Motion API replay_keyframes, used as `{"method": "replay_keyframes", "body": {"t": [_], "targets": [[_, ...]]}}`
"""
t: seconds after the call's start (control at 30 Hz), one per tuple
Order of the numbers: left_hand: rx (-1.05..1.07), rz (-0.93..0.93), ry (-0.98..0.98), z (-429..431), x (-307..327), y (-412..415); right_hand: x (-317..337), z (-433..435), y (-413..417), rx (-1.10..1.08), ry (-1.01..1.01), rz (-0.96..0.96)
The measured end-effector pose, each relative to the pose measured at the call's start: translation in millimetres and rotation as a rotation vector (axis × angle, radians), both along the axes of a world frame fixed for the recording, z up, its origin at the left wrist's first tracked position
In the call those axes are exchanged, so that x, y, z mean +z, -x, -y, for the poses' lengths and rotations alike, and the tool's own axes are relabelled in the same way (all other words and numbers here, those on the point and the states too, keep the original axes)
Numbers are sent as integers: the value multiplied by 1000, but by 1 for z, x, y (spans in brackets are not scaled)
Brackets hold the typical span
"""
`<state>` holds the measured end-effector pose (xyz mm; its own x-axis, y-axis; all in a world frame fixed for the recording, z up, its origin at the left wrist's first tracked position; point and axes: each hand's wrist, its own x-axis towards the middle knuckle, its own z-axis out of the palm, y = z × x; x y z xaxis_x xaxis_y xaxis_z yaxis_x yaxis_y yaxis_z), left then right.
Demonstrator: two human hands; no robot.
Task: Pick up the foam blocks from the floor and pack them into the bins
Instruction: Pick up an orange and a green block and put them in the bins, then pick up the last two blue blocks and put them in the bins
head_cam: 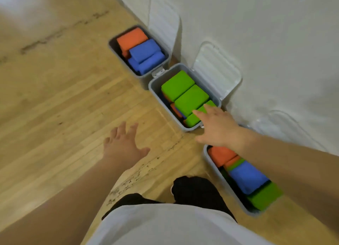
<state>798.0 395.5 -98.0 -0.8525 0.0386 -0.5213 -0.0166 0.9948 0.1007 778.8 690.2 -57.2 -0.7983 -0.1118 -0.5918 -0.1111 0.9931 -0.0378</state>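
From the head camera, three grey bins stand in a row along the white wall (275, 43), lids raised against it. The middle bin (153, 88) holds three green foam blocks side by side: the farthest green block (177, 85), the centre green block (191, 99) touching it, and the nearest green block (194, 119) at the bin's near end. Edges of orange and blue blocks show beneath them along the floor-side wall. The right hand (218, 127) reaches over the near end of the middle bin, fingers straight and slightly apart, their tips resting on the nearest green block without curling round it. The left hand (122, 144) hovers over the wooden floor (64, 98) on the side of the middle bin away from the wall, fingers spread, holding nothing. Just beyond the middle bin, the far bin (146, 76) holds an orange block (132, 38) at its far end and two blue blocks (145, 50) stacked towards the middle bin. Nearer than the middle bin and partly hidden by the right forearm, the near bin (254, 214) holds an orange foam block (220, 155), a blue foam block (247, 177) and a green foam block (266, 196), the last furthest from the middle bin. The middle bin's lid (216, 68) leans on the wall.
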Motion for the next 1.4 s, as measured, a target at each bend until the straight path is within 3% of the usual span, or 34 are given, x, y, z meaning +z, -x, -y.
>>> {"method": "replay_keyframes", "body": {"t": [0.4,0.73,1.4], "targets": [[647,-92,44,359,46,-207,38,429,-33,706,5,-43],[1181,-112,26,505,64,-355,63,701,-96,1206,27,-61],[1785,-49,26,738,68,-366,50,1119,-97,1766,98,-3]]}}
